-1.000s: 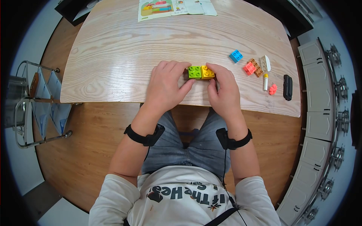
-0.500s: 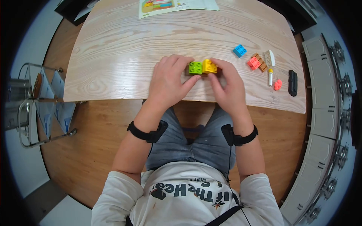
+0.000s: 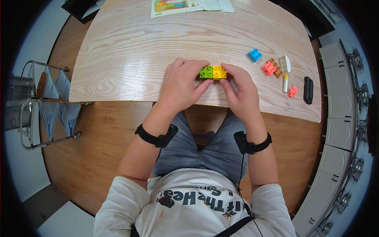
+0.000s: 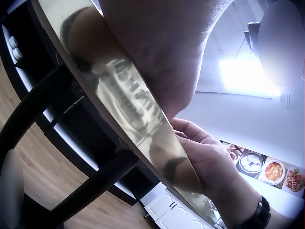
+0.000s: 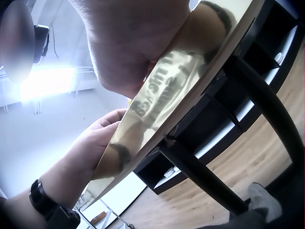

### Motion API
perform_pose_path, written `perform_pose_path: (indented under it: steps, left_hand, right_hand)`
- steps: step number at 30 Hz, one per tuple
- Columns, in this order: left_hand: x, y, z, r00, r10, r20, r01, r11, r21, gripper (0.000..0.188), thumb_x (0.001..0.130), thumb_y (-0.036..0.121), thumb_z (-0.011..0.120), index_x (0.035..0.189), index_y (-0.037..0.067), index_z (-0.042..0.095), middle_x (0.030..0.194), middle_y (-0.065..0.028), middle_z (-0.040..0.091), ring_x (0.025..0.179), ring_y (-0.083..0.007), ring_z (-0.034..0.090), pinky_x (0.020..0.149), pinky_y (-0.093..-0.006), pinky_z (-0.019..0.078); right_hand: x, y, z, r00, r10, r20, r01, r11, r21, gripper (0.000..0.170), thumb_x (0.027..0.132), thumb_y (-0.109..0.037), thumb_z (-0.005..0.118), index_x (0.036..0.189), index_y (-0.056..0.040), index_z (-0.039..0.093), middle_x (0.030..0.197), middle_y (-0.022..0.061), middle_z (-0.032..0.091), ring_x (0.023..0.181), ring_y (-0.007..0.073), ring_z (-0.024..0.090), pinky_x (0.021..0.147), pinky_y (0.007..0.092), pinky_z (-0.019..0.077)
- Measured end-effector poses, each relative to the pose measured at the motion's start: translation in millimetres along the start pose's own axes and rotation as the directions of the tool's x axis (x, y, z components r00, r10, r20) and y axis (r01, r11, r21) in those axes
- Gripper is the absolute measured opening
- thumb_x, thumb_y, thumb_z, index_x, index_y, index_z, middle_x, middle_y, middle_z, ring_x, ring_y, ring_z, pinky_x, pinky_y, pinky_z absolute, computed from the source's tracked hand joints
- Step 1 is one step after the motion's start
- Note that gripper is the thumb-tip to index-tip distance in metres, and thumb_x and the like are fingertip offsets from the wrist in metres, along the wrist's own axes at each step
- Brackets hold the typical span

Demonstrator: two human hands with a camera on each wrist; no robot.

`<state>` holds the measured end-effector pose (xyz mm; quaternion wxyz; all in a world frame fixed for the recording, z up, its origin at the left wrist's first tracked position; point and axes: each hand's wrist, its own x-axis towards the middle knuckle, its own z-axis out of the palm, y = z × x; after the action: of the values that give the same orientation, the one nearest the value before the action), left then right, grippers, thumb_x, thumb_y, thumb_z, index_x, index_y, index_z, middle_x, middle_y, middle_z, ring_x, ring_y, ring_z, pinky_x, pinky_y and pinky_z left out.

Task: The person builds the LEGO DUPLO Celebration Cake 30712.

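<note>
A lime-green toy brick [image 3: 206, 72] and a yellow toy brick [image 3: 219, 72] sit side by side near the table's front edge, studs facing up. My left hand [image 3: 179, 85] holds the green one, index finger behind it and thumb in front. From the other side my right hand [image 3: 242, 93] pinches the yellow one between thumb and index finger. The palms hide what lies under the bricks. Both wrist views show mostly the hands and the table's glossy edge, with the right hand [image 4: 212, 160] across in the left wrist view.
To the right lie a blue brick [image 3: 255, 55], a coral brick [image 3: 269, 68] beside a brown plate [image 3: 275, 67], a white curved piece [image 3: 285, 64], a white-and-yellow stick [image 3: 285, 83], a small coral piece [image 3: 292, 91] and a black case [image 3: 308, 90]. A printed sheet [image 3: 173, 8] lies at the far edge.
The yellow brick stood offset from the green one half a second ago; now their tops line up. The left fingertips have moved further over along the green brick.
</note>
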<state>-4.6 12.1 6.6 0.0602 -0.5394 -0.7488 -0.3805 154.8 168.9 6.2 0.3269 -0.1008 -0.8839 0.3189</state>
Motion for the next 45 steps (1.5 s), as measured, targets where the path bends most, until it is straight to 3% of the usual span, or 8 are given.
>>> perform_pose_path:
  steps: [13, 22, 28, 31, 34, 40, 45]
  left_hand:
    - [2, -1, -1, 1.0, 0.025, 0.001, -0.025, 1.0, -0.019, 0.042, 0.088, 0.021, 0.089, 0.127, 0.012, 0.077, 0.116, -0.0065, 0.079, 0.103, -0.0335, 0.067, 0.096, -0.0446, 0.0531]
    - [1, 0, -2, 1.0, 0.028, 0.01, -0.028, 0.999, -0.022, 0.042, 0.088, 0.021, 0.089, 0.127, 0.011, 0.077, 0.116, -0.0063, 0.079, 0.103, -0.0329, 0.067, 0.095, -0.0448, 0.0526]
    - [2, -2, 2, 0.999, 0.039, -0.008, -0.039, 0.999, -0.011, 0.04, 0.087, 0.021, 0.089, 0.124, 0.011, 0.076, 0.115, -0.007, 0.079, 0.104, -0.0341, 0.067, 0.095, -0.0454, 0.053]
    - [1, 0, 1, 1.0, 0.029, -0.009, -0.029, 1.0, -0.002, 0.041, 0.087, 0.02, 0.089, 0.124, 0.01, 0.076, 0.115, -0.0071, 0.079, 0.105, -0.0342, 0.068, 0.096, -0.0454, 0.0532]
    - [-1, -1, 2, 0.999, -0.027, 0.028, 0.027, 0.999, -0.029, 0.041, 0.091, 0.029, 0.087, 0.128, 0.016, 0.076, 0.121, -0.0051, 0.077, 0.112, -0.0342, 0.066, 0.1, -0.0487, 0.0513]
    - [1, -1, 2, 1.0, 0.027, 0.004, -0.027, 1.0, 0.01, 0.043, 0.087, 0.023, 0.09, 0.125, 0.01, 0.075, 0.118, -0.0088, 0.079, 0.106, -0.0357, 0.068, 0.096, -0.0469, 0.0535]
    - [0, -2, 2, 1.0, 0.021, -0.014, -0.021, 1.0, 0.0, 0.042, 0.089, 0.024, 0.089, 0.126, 0.01, 0.075, 0.117, -0.0084, 0.079, 0.105, -0.0351, 0.068, 0.096, -0.0466, 0.0534]
  right_hand:
    - [1, -2, 1, 1.0, 0.008, 0.011, -0.007, 0.998, -0.055, 0.042, 0.094, -0.002, 0.077, 0.136, -0.0037, 0.069, 0.125, 0.0163, 0.076, 0.105, 0.0376, 0.072, 0.095, 0.0463, 0.0571]
    - [3, 1, 1, 0.996, -0.077, 0.046, 0.08, 0.994, -0.071, 0.043, 0.092, -0.004, 0.079, 0.134, -0.0033, 0.07, 0.126, 0.0136, 0.078, 0.103, 0.0349, 0.071, 0.094, 0.0471, 0.0566]
    - [3, -8, 0, 0.998, -0.052, 0.027, 0.055, 0.99, -0.127, 0.047, 0.093, -0.007, 0.08, 0.139, -0.0053, 0.07, 0.137, 0.0158, 0.074, 0.113, 0.0355, 0.07, 0.097, 0.0464, 0.0571]
    - [1, -10, -1, 0.997, -0.06, -0.041, 0.06, 0.998, 0.005, 0.044, 0.093, -0.009, 0.081, 0.136, -0.0085, 0.074, 0.141, 0.0165, 0.072, 0.115, 0.0355, 0.07, 0.098, 0.0446, 0.0579]
    - [-1, -2, -1, 0.997, -0.069, 0.029, 0.069, 0.998, 0.003, 0.035, 0.094, -0.008, 0.081, 0.128, -0.0099, 0.079, 0.14, 0.016, 0.073, 0.114, 0.0349, 0.07, 0.097, 0.0434, 0.0585]
    - [0, -4, -1, 0.999, -0.026, 0.031, 0.026, 0.999, 0.022, 0.026, 0.094, -0.007, 0.08, 0.12, -0.0084, 0.082, 0.137, 0.016, 0.074, 0.115, 0.0358, 0.07, 0.098, 0.0449, 0.0579]
    - [2, -3, -1, 0.996, -0.076, 0.055, 0.078, 0.996, -0.03, 0.032, 0.094, -0.011, 0.082, 0.126, -0.0098, 0.079, 0.137, 0.0162, 0.074, 0.118, 0.0372, 0.071, 0.1, 0.047, 0.0565]
